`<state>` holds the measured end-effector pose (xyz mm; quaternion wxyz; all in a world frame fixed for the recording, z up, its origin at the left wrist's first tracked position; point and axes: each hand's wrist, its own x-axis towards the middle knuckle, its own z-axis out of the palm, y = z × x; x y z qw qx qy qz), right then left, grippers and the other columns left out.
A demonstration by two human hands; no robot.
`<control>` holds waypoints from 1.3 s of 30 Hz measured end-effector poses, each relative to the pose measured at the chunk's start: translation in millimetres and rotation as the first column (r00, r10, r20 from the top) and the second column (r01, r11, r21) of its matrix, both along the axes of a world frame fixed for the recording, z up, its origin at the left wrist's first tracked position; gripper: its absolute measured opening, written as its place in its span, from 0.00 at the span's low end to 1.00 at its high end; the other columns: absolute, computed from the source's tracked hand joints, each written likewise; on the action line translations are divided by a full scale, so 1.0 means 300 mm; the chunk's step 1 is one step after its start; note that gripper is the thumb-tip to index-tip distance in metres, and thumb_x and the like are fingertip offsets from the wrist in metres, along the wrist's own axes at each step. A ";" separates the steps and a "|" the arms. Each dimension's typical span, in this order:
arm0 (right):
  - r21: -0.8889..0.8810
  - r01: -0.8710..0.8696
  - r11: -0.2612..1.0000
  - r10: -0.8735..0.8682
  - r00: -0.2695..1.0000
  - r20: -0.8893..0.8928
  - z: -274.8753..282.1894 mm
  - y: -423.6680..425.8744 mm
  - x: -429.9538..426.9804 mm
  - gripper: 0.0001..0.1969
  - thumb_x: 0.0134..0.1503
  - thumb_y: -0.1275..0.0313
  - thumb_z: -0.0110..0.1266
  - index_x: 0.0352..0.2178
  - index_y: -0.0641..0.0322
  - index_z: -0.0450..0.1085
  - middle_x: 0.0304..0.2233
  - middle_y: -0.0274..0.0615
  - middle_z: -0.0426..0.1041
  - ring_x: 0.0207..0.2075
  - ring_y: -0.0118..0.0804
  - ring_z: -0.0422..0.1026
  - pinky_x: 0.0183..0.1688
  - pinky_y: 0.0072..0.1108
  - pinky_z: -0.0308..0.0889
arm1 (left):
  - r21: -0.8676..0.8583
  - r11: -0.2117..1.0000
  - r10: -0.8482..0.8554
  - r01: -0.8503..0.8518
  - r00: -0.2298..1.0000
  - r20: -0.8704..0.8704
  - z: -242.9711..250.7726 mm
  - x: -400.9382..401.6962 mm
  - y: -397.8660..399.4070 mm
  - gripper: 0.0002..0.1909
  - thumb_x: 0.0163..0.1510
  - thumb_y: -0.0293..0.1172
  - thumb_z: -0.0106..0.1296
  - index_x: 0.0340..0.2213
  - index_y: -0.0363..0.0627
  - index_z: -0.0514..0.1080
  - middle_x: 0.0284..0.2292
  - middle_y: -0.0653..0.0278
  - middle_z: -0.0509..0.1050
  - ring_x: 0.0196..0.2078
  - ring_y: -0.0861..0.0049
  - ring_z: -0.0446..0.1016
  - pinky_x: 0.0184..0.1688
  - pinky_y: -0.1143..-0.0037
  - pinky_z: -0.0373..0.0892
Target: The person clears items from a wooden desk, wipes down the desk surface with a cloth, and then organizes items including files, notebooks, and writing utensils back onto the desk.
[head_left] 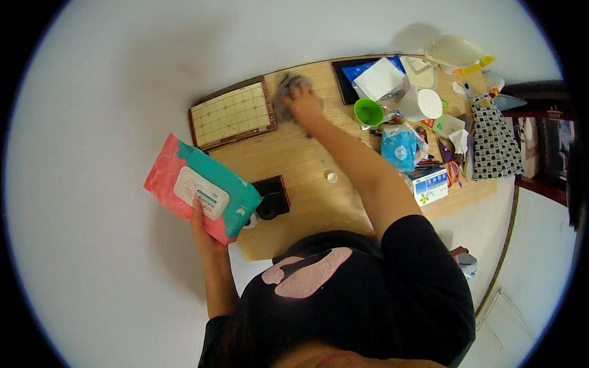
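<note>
My left hand (205, 230) holds a pink and teal pack of wet wipes (239, 192) with a white lid, raised off the wooden table (299, 152) at its left side. My right hand (301, 102) lies on a crumpled grey cloth (287, 85) near the table's back edge; both are blurred, and part of the cloth is hidden under the fingers. Just left of the cloth is a board with a cream grid (230, 115). A small white cap (332, 177) sits on the table between my arms.
A black box-like object (276, 191) lies at the front left. Crowding the right side are a green cup (368, 112), a toilet roll (425, 105), a blue pouch (398, 149), a blue and white box (431, 186), a patterned cloth (494, 142) and a black tray (345, 85).
</note>
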<state>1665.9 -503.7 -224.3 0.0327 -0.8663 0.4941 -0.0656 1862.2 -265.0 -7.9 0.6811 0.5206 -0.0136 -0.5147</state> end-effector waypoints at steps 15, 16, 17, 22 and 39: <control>0.326 0.020 0.945 -0.196 0.834 0.516 0.312 0.325 -0.135 0.14 0.42 0.76 0.51 0.33 0.48 0.71 0.36 0.42 0.67 0.40 0.48 0.66 0.41 0.32 0.65 | 0.006 0.821 -0.560 0.570 0.804 0.201 0.029 -0.099 -0.370 0.26 0.48 0.29 0.54 0.49 0.40 0.59 0.45 0.59 0.68 0.46 0.73 0.68 0.46 0.73 0.66; 0.312 0.029 0.950 -0.193 0.838 0.511 0.337 0.358 -0.162 0.14 0.42 0.75 0.51 0.34 0.48 0.70 0.37 0.40 0.67 0.41 0.47 0.66 0.41 0.32 0.66 | 0.000 0.821 -0.559 0.571 0.804 0.201 0.017 -0.106 -0.397 0.26 0.48 0.29 0.54 0.49 0.40 0.59 0.45 0.59 0.68 0.46 0.73 0.68 0.46 0.73 0.66; 0.307 0.029 0.951 -0.190 0.840 0.509 0.342 0.399 -0.182 0.14 0.42 0.75 0.51 0.34 0.48 0.70 0.37 0.40 0.67 0.41 0.47 0.66 0.41 0.32 0.66 | 0.034 0.789 -0.604 0.613 0.766 0.221 0.003 -0.114 -0.423 0.26 0.48 0.29 0.54 0.48 0.40 0.60 0.44 0.60 0.69 0.44 0.74 0.69 0.45 0.73 0.66; 0.256 -0.056 0.965 -0.080 0.866 0.493 0.349 0.597 -0.239 0.15 0.38 0.77 0.53 0.32 0.50 0.71 0.38 0.40 0.67 0.40 0.47 0.66 0.40 0.31 0.65 | 0.102 0.624 -0.759 0.775 0.570 0.313 -0.092 -0.174 -0.598 0.26 0.46 0.28 0.56 0.47 0.38 0.61 0.42 0.59 0.70 0.41 0.75 0.71 0.44 0.74 0.67; 0.418 -0.263 0.870 0.114 0.931 0.348 0.247 0.883 -0.423 0.21 0.46 0.74 0.49 0.45 0.51 0.65 0.48 0.45 0.62 0.49 0.48 0.61 0.44 0.38 0.61 | 0.738 -0.026 -0.856 0.674 -0.396 0.332 -0.449 -0.287 -1.016 0.43 0.37 0.35 0.62 0.54 0.43 0.53 0.49 0.53 0.64 0.50 0.66 0.64 0.53 0.73 0.58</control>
